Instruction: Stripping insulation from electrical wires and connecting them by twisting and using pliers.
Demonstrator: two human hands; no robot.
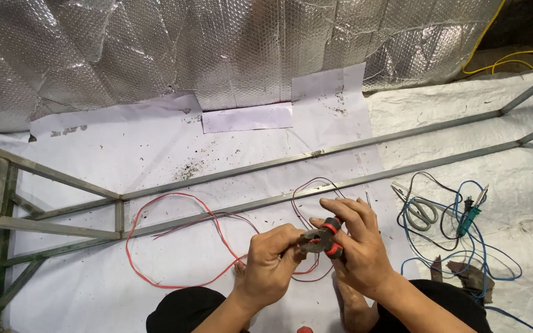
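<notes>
My right hand [354, 243] grips a pair of pliers [322, 239] with red and black handles. Its jaws point left toward my left hand [271, 262]. My left hand pinches the end of a thin wire right at the plier jaws. A red wire [155, 213] loops out to the left over the white sheet [155, 148], and a dark maroon wire [306, 191] arcs up behind my hands. Both hands sit low in the middle of the view, above my knees.
A long grey metal frame [229, 176] runs across the sheet from left to upper right. Right of my hands lie scissors [419, 208], a green-handled tester screwdriver [469, 219] and tangled blue and black wires [464, 259]. Silver bubble foil [155, 49] hangs behind. Yellow cable [501, 61] lies at top right.
</notes>
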